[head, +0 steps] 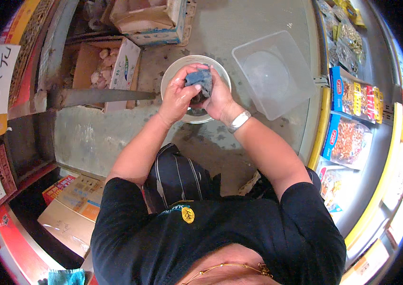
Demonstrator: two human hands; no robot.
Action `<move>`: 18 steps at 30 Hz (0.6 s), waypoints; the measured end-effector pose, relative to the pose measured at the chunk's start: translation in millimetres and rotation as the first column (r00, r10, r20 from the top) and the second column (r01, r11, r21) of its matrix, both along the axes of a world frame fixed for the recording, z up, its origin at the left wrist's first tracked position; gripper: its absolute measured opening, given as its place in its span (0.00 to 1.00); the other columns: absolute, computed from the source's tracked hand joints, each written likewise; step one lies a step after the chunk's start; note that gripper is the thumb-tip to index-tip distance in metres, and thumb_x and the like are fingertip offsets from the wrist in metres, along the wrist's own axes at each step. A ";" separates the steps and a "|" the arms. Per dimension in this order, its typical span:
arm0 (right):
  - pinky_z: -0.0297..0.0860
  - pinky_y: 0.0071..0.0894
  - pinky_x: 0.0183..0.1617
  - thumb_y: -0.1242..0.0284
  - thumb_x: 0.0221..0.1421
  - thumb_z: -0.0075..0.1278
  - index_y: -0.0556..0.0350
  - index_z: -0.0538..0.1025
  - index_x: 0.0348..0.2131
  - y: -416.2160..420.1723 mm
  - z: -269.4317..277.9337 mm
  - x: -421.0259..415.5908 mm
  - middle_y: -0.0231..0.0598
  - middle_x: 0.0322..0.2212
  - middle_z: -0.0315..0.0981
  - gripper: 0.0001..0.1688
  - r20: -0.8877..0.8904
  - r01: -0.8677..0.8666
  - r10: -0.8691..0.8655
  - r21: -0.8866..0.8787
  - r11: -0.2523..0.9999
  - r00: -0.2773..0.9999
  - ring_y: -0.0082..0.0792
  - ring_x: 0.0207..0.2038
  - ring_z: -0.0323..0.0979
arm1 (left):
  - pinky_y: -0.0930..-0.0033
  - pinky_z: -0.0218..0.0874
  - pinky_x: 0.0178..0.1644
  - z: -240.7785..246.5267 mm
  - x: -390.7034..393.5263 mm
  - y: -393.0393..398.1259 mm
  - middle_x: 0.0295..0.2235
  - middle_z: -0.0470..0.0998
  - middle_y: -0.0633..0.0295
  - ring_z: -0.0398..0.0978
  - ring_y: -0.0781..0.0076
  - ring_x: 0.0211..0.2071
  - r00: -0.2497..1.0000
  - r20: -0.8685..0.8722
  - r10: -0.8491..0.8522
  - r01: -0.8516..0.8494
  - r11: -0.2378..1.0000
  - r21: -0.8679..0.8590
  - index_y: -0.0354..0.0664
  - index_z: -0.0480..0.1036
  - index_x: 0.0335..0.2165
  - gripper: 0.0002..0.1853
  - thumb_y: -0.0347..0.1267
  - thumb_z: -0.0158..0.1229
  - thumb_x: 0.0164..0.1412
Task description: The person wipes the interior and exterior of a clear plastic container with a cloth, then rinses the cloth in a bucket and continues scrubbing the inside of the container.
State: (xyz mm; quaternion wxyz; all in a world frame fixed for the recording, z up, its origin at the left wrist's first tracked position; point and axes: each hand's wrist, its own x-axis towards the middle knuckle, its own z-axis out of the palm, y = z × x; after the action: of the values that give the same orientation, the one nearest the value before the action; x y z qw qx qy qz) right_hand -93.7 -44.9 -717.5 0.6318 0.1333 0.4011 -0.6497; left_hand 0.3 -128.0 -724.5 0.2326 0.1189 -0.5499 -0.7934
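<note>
A wet blue-grey cloth (200, 81) is bunched between my two hands above a round white bucket (227, 76) on the floor. My left hand (180, 93) grips the cloth from the left, its thumb across the front. On the right side, my right hand (220, 94) is closed around the same cloth, with a silver bracelet (239, 121) at the wrist. Part of the cloth is hidden by my fingers. Below the hands, the inside of the bucket shows only in part.
An empty translucent plastic bin (295, 71) rests on the floor at the right. An open cardboard box (124, 69) holding garlic bulbs stands at the left, near a metal post (105, 96). Shelves with packaged nuts (351, 142) line the right side. Wet spots mark the floor.
</note>
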 end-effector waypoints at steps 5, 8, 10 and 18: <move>0.63 0.46 0.43 0.59 0.61 0.34 0.50 0.67 0.45 -12.0 -50.2 12.4 0.37 0.41 0.67 0.20 -0.290 0.140 -0.073 0.218 0.966 0.954 0.34 0.43 0.64 | 0.64 0.58 0.49 -43.0 -3.4 8.9 0.44 0.69 0.53 0.67 0.62 0.45 0.902 0.333 0.276 -0.144 0.917 -0.371 0.43 0.63 0.45 0.16 0.34 0.51 0.58; 0.63 0.33 0.40 0.68 0.56 0.42 0.62 0.71 0.37 -18.9 -54.6 20.1 0.38 0.32 0.70 0.15 -0.472 0.198 -0.011 0.348 0.916 0.881 0.29 0.35 0.65 | 0.61 0.59 0.48 -63.9 4.5 2.2 0.43 0.69 0.46 0.67 0.50 0.44 0.875 0.371 0.310 -0.033 0.804 -0.593 0.41 0.64 0.47 0.17 0.34 0.48 0.59; 0.64 0.36 0.40 0.67 0.55 0.41 0.63 0.72 0.34 -15.7 -75.3 22.1 0.43 0.30 0.72 0.16 -0.578 0.206 0.023 0.328 0.922 0.815 0.36 0.33 0.68 | 0.61 0.58 0.48 -59.5 2.0 0.6 0.41 0.70 0.44 0.68 0.47 0.42 0.807 0.549 0.219 0.064 0.891 -0.450 0.40 0.65 0.45 0.16 0.35 0.46 0.60; 0.63 0.49 0.44 0.64 0.57 0.34 0.65 0.74 0.27 -9.3 -82.3 25.0 0.61 0.31 0.71 0.23 -0.886 0.001 0.379 0.394 0.919 0.268 0.59 0.36 0.68 | 0.63 0.63 0.38 -72.2 6.6 2.7 0.38 0.73 0.53 0.71 0.62 0.36 0.686 0.714 0.137 -0.039 0.988 -0.151 0.38 0.67 0.41 0.19 0.40 0.38 0.63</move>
State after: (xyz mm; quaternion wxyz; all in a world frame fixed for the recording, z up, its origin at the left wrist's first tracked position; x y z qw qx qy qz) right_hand -68.7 -54.2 -799.8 0.3123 -0.2283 0.8078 -0.4447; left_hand 6.8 -125.3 -796.8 0.0424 0.4329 -0.6385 -0.6349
